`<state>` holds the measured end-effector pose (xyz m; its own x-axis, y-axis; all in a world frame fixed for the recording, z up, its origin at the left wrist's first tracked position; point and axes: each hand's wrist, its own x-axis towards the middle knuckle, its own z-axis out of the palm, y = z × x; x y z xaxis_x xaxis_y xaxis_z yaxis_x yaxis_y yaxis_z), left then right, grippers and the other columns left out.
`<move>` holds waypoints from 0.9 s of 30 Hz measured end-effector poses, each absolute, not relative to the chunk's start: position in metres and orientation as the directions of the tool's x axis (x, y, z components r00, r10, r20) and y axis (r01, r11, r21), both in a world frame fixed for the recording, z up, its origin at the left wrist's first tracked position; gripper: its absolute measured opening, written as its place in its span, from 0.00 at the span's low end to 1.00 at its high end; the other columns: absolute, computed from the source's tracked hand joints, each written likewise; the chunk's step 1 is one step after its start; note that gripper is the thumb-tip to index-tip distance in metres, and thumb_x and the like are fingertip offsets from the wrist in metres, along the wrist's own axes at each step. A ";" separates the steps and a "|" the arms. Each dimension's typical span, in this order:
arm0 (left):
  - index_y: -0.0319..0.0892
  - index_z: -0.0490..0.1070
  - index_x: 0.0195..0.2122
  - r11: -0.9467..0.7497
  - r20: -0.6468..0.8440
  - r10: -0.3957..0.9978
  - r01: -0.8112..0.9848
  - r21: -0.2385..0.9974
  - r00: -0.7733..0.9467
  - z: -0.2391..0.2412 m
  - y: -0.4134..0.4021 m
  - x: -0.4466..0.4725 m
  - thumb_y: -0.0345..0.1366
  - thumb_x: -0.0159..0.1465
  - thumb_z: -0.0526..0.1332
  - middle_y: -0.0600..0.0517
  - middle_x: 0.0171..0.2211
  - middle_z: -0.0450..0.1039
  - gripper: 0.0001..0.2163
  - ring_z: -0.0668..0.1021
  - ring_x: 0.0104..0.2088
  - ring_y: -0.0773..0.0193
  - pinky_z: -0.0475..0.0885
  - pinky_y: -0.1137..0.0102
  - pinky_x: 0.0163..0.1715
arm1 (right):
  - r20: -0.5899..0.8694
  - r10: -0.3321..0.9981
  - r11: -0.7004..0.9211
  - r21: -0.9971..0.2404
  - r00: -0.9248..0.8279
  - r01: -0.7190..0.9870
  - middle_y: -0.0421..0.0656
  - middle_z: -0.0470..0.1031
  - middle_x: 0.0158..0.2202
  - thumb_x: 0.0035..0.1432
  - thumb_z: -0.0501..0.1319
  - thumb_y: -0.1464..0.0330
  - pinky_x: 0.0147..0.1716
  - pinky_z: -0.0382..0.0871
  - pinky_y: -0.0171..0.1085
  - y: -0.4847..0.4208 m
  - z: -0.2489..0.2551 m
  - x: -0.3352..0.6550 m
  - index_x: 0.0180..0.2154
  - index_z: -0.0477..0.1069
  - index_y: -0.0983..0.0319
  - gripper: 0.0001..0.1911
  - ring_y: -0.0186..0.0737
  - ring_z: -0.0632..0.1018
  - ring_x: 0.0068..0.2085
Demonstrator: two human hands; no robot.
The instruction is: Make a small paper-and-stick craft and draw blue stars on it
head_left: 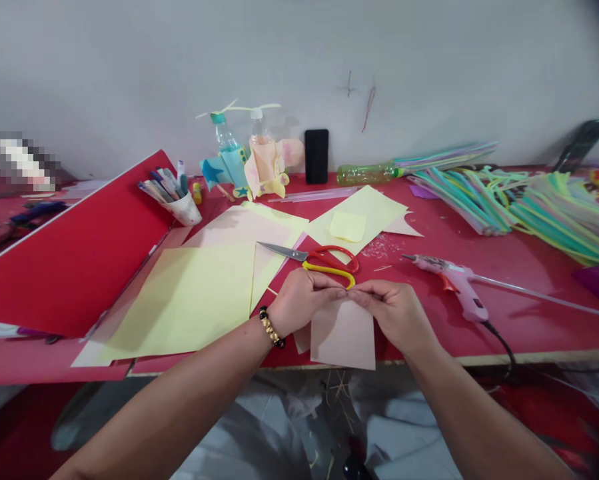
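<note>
Pink paper (343, 337) — left hand (300, 301) and right hand (398, 312), nearly meeting, pinch its upper edge.

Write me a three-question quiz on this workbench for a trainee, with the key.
1. Multiple choice: where is the beaded bracelet worn? A: left wrist. B: right wrist. C: both wrists.
2. True or false: in this view, the pink glue gun lies to the right of the scissors.
3. Fill in the blank: the fingertips of the left hand and right hand meet at the upper edge of a pale pink ____.

Key: 1. A. 2. True. 3. Sheet.
</note>
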<state>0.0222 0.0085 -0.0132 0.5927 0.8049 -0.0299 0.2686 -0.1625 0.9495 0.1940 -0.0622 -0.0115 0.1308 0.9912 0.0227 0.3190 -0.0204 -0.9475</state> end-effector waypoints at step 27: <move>0.40 0.79 0.39 0.195 -0.240 0.781 0.141 0.971 0.576 -0.011 0.012 0.019 0.48 0.58 0.63 0.47 0.31 0.78 0.17 0.76 0.29 0.64 0.71 0.71 0.29 | 0.014 0.978 -0.052 -0.949 0.206 0.310 0.41 0.80 0.29 0.53 0.65 0.60 0.27 0.66 0.33 -0.062 -0.014 0.206 0.32 0.79 0.61 0.12 0.38 0.75 0.29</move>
<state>0.0191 0.0120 -0.0107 0.5763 0.7812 -0.2400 0.1406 0.1945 0.9708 0.2058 -0.0617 -0.0142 0.2060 0.9785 0.0139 0.3098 -0.0518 -0.9494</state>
